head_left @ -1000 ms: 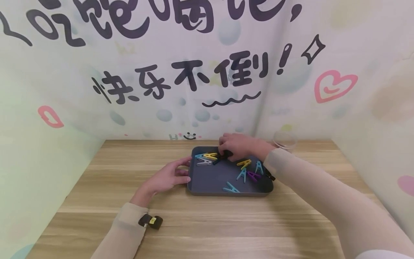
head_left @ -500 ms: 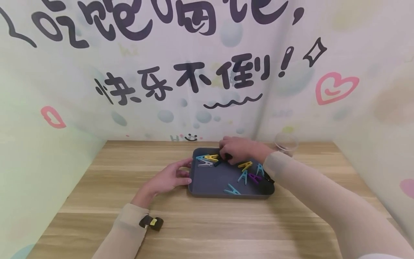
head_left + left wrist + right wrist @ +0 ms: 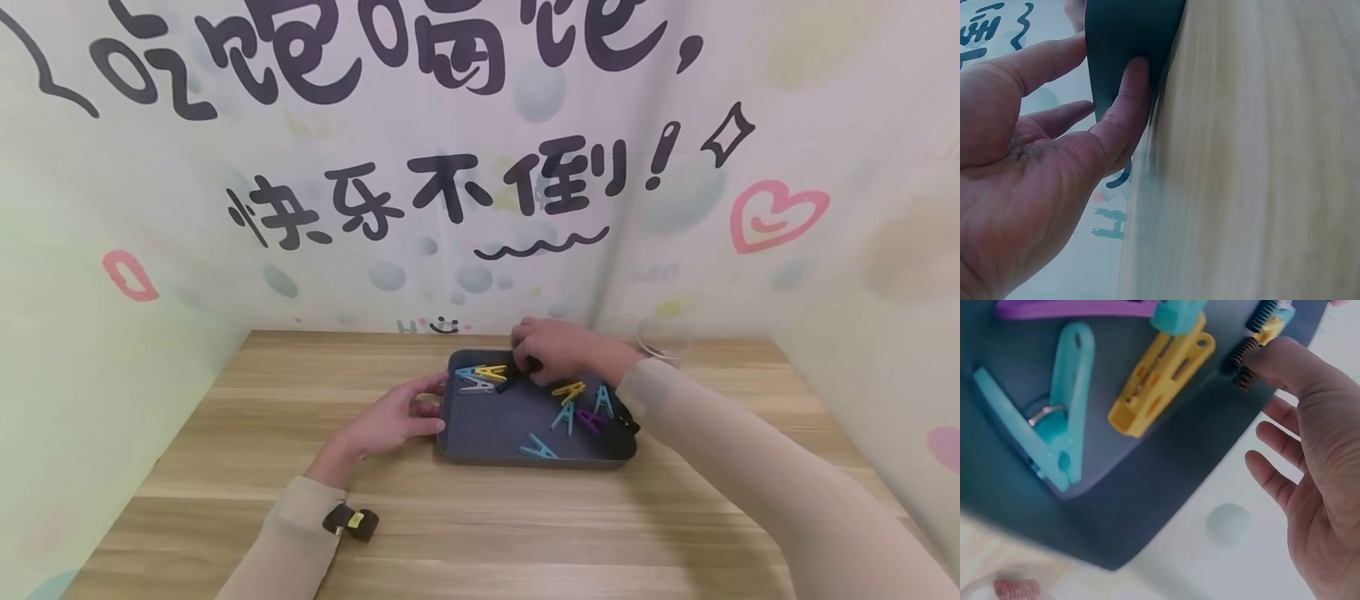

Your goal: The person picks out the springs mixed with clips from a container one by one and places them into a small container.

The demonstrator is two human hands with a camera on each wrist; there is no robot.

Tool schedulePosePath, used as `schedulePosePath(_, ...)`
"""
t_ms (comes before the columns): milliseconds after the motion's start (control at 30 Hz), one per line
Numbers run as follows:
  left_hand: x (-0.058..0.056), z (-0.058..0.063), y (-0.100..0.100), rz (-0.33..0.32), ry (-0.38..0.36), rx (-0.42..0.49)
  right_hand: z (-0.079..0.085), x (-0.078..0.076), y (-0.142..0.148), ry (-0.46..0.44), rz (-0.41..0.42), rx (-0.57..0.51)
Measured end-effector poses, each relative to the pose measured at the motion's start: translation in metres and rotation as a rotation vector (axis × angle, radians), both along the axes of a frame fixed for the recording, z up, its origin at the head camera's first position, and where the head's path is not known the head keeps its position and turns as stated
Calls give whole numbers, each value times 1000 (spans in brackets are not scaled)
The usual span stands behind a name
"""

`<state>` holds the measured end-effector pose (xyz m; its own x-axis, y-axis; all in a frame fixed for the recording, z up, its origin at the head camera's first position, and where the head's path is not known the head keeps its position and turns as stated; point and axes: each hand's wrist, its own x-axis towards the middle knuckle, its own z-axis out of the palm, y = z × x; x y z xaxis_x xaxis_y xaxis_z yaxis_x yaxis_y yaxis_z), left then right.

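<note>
A shallow dark grey tray (image 3: pixel 487 433) holds several clothespins. My left hand (image 3: pixel 393 419) rests at its left side; in the left wrist view the fingertips touch the outer wall (image 3: pixel 1122 37). My right hand (image 3: pixel 558 348) reaches into the back of the tray and pinches a black clip with ridged ends (image 3: pixel 1242 359) between thumb and finger. The other right fingers (image 3: pixel 1279 440) extend outside the rim. Beside it lie a yellow clothespin (image 3: pixel 491 373) and a white one (image 3: pixel 476 385). A second yellow clothespin (image 3: pixel 1160 378) and a light blue one (image 3: pixel 1072 412) show in the right wrist view.
A purple clothespin (image 3: pixel 591 420) lies right of centre in the tray, a light blue one (image 3: pixel 538 448) near its front wall. A clear round container (image 3: pixel 663 337) stands behind the right forearm. The wooden table (image 3: pixel 480 533) ends at a printed wall (image 3: pixel 337 292).
The camera view has tilted slightly upward. My right hand stays at the back of the tray with the fingers drawn in slightly around the black clip; the left hand keeps its place.
</note>
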<state>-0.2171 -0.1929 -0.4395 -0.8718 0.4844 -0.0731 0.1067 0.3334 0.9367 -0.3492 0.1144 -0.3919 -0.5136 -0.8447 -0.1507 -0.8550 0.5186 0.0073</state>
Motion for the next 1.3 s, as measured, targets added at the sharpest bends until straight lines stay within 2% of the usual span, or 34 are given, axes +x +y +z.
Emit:
schedulePosePath(433,0,-3,0,2,4,-4,20,12,11,12,0,-75)
schedulePosePath(600,1,-3,0,-4,4,1,23,15,18,24,-1,-94)
schedulePosePath(900,1,-2,1,-11,16,1,32,19,40,37,-8,-128)
schedulePosePath(1300,0,-1,0,-11,29,-10,47,20,75,53,-75,-149)
